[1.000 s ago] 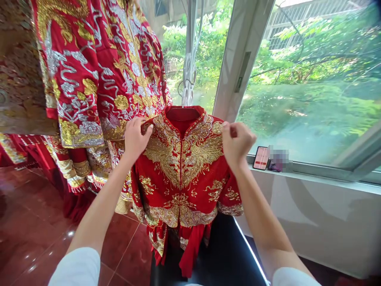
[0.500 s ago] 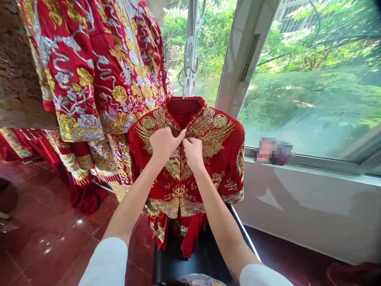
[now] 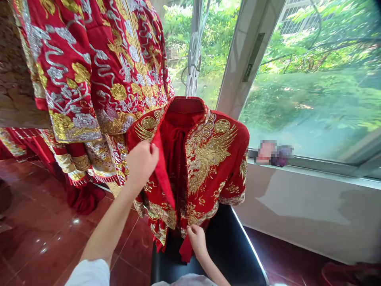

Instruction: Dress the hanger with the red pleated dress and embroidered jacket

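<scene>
A short red jacket [image 3: 229, 159] with gold embroidery hangs on a hanger [image 3: 187, 97], its front parted so that the red lining shows. My left hand [image 3: 142, 159] is closed on the front edge at the left and pulls that panel outward, folding it back. Lower down, my right hand [image 3: 197, 239] has its fingers pinched at the bottom corner of the other front panel. Just below the hem, red strips [image 3: 186, 249] and gold-trimmed cloth hang over a black seat [image 3: 235, 242].
Larger red garments [image 3: 119, 83] with silver and gold embroidery hang on the left. A window [image 3: 303, 99] with a sill runs along the right, and a blurred small object [image 3: 274, 153] sits on it. The floor [image 3: 38, 230] is red tile.
Both hands were together at the jacket's collar. The front has opened; my left hand has drawn its panel left and down, while my right hand has dropped to the hem.
</scene>
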Demonstrator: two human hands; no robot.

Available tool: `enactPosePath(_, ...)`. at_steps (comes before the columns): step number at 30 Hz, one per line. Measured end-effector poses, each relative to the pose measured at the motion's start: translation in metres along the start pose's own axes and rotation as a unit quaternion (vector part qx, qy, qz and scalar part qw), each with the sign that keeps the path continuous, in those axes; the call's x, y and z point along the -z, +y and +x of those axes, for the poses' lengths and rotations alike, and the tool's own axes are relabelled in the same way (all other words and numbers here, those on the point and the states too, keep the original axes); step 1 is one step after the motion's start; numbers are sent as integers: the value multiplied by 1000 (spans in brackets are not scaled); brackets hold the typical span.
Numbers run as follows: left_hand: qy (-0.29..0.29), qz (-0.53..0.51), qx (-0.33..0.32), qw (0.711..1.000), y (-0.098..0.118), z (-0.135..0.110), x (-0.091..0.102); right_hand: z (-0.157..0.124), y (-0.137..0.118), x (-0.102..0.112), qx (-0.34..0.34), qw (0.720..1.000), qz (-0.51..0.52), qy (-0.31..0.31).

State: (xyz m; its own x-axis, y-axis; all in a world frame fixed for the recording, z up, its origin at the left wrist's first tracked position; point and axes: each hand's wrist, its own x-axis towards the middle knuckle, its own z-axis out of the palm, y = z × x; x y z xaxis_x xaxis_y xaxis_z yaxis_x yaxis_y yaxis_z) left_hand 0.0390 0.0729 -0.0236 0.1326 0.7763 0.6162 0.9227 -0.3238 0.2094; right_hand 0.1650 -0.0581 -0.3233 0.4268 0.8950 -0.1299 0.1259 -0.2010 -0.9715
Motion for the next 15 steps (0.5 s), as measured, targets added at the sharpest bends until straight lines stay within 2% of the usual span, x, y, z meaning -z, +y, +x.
enactPosePath(2, 28, 26, 17, 999, -22, 5, 12, -1, 6, 32, -1, 999, -35, 30)
enactPosePath(3, 38, 43, 20, 998, -31, 9, 19, 1, 1, 52, 5, 997, -56, 53)
enactPosePath(4, 46, 59, 22, 997, -38, 16, 25, 5, -11, 73, 11, 995, -72, 67)
enactPosePath(5, 56, 72, 23, 996, -44, 24, 32, 10, -30, 95, 43, 984, -123, 121)
enactPosePath(7, 87, 85, 19, 992, -51, 48, 43, 25, -85, 133, 165, 929, -180, 277)
enactPosePath(9, 133, 85, 15, 987, -53, 78, 50, 44, -150, 160, 301, 840, -215, 397)
enactPosePath(10, 156, 81, 10, 984, -54, 94, 50, 55, -181, 168, 349, 797, -246, 428)
enactPosePath(11, 172, 76, 4, 982, -54, 110, 48, 67, -208, 174, 372, 774, -281, 428)
enactPosePath(12, 181, 68, 0, 981, -54, 123, 43, 80, -230, 178, 380, 767, -308, 416)
enactPosePath(13, 173, 55, -4, 983, -53, 133, 37, 92, -247, 181, 385, 773, -325, 386)
enactPosePath(15, 125, 17, -13, 992, -52, 140, 22, 115, -263, 186, 400, 796, -322, 321)
